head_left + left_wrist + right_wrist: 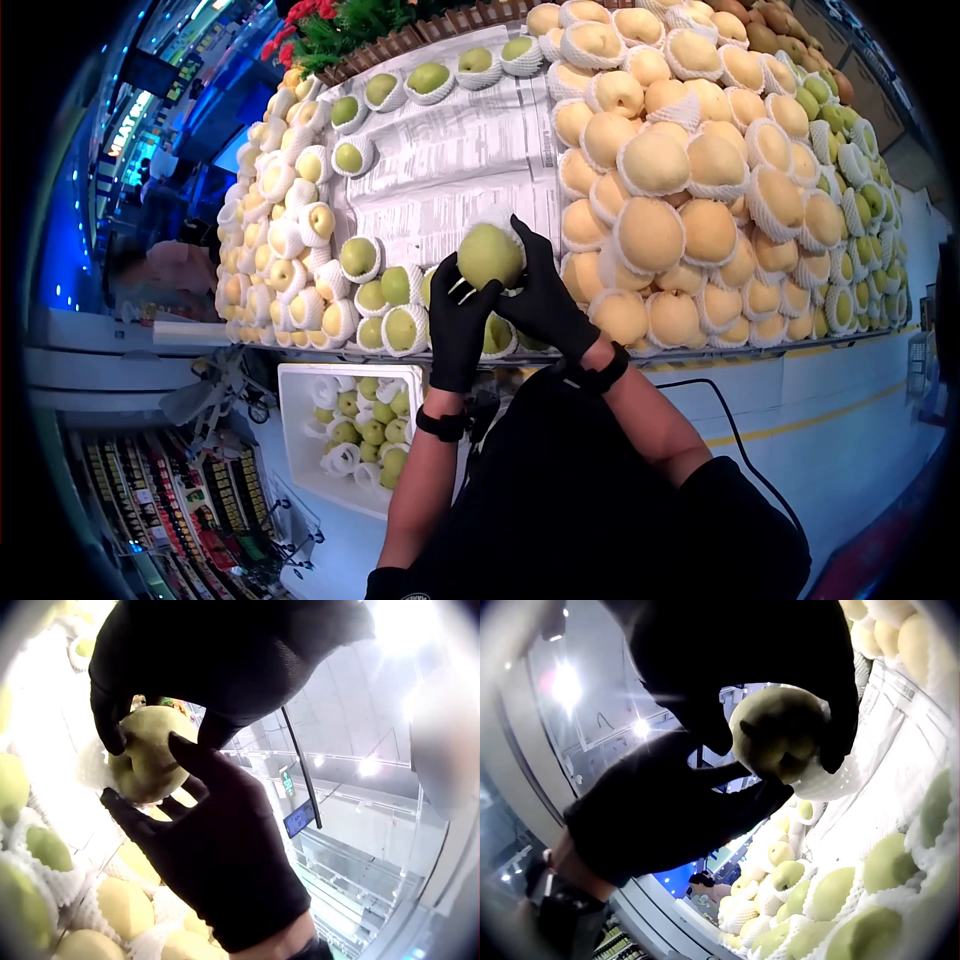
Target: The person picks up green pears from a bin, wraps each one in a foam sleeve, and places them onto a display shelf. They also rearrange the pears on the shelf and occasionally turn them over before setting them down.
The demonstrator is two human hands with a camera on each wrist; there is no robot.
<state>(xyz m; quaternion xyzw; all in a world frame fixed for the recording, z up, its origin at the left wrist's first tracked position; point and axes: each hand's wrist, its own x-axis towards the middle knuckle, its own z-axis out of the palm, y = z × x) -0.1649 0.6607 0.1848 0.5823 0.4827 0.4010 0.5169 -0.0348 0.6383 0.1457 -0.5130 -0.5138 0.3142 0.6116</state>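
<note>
Between my two black-gloved hands is a large green pear (490,256), held above the front of the display. A white foam net (497,214) shows on its far side, as it does in the right wrist view beside the pear (776,731). My left hand (457,325) grips the pear from the left, fingers curved against its lower side. From the right, my right hand (545,300) holds it with thumb in front and fingers along the far side and the net. The left wrist view shows the pear (154,750) with fingers of both hands around it.
Newspaper (440,190) lines the display, edged by green pears in foam nets (405,328). Stacked yellow pears (655,165) rise at right, paler netted fruit (280,270) at left. Below the display edge stands a white foam box (295,430) of green pears and loose nets.
</note>
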